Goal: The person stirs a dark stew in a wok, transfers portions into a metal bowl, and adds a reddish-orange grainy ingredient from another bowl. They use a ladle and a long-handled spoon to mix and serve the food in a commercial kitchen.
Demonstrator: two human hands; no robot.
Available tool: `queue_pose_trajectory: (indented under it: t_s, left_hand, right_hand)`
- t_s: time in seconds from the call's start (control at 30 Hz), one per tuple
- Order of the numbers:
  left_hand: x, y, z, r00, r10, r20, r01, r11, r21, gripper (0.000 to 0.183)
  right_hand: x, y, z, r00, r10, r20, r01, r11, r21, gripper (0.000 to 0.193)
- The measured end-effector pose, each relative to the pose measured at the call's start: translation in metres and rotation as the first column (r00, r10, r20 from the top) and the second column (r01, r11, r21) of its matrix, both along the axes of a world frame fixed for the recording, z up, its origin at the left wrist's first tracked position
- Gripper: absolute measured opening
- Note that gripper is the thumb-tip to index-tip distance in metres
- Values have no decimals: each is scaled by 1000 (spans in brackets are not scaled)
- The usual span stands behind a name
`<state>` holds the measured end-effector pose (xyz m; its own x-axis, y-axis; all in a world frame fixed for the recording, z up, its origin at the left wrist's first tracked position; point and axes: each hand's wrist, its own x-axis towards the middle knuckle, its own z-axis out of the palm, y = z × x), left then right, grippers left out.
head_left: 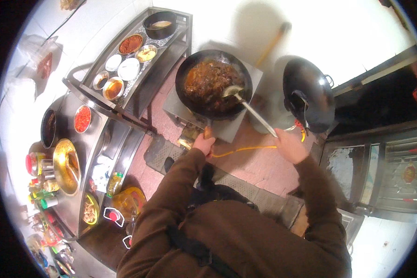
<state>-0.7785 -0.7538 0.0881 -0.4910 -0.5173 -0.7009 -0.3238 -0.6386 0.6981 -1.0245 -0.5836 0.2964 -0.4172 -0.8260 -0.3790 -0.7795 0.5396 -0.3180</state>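
Setting: a tiled kitchen floor (259,162), seen from above, with a low steel stove (227,127) against a pale wall.
Wok: a black wok (213,83) of brown stew sits on the stove.
Left hand: the left hand (204,143) is clenched around the wok's handle.
Right hand: the right hand (289,146) grasps a long ladle (245,104), its bowl resting in the stew.
Nearby: a second black wok (308,92) stands right of the stove; a steel rack (125,83) with bowls of seasoning stands left.

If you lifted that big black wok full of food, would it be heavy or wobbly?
The wok probably feels heavy: it is wide and well filled with saucy food. Held only by its handle in the left hand, it might tip forward. The sauce looks wet, so it could slosh.
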Motion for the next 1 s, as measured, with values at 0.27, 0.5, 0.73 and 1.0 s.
queue_pose_trajectory:
  t_s: [0.27, 0.5, 0.73, 1.0]
  left_hand:
    - [2, 1, 7, 1000, 29, -3, -29, 999, 37, 28]
    - [2, 0, 12, 1000, 10, -16, -10, 1000, -18, 27]
    - [1, -2, 5, 1000, -20, 18, 21, 999, -50, 29]
    - [-1, -1, 7, 1000, 2, 6, -2, 1000, -20, 24]
  right_hand:
    - [11, -28, -87, 914, -203, 352, 319, 895, -311, 28]
    - [26, -85, -130, 622, -471, 626, 661, 744, -96, 24]
    - [70, -88, -103, -33, -420, 907, 677, 658, 329, 30]
    - [22, -107, -105, 545, -283, 789, 575, 811, -107, 27]
